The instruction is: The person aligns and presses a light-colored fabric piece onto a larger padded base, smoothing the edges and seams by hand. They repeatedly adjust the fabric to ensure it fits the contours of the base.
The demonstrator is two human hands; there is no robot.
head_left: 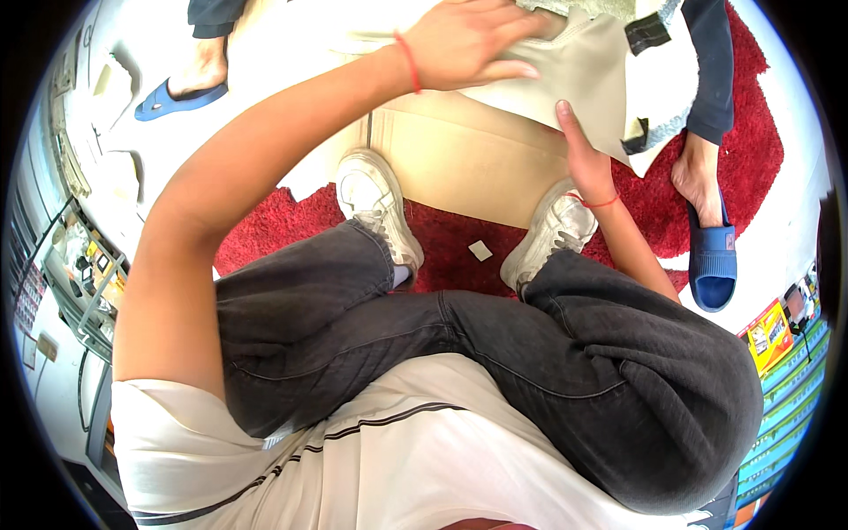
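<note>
My left hand [477, 42] reaches across to the beige, leather-like cover [583, 79] at the top. Its fingers are stretched out and the thumb stands apart; the fingertips are blurred at the cover's surface. At the near right edge of the cover is my right hand [590, 168]. Its thumb lies up over the material, while the other fingers are hidden behind it. Black strips [647, 33] and a fuzzy grey edge show along the cover's right side. Each wrist wears a thin red band.
Under the cover lies a flat cardboard sheet [468, 159], over a red shaggy rug [450, 243] with a small white scrap [480, 251]. My white shoes [375, 194] stand at its near edge. Another person's feet in blue slippers [712, 265] are at right and far left.
</note>
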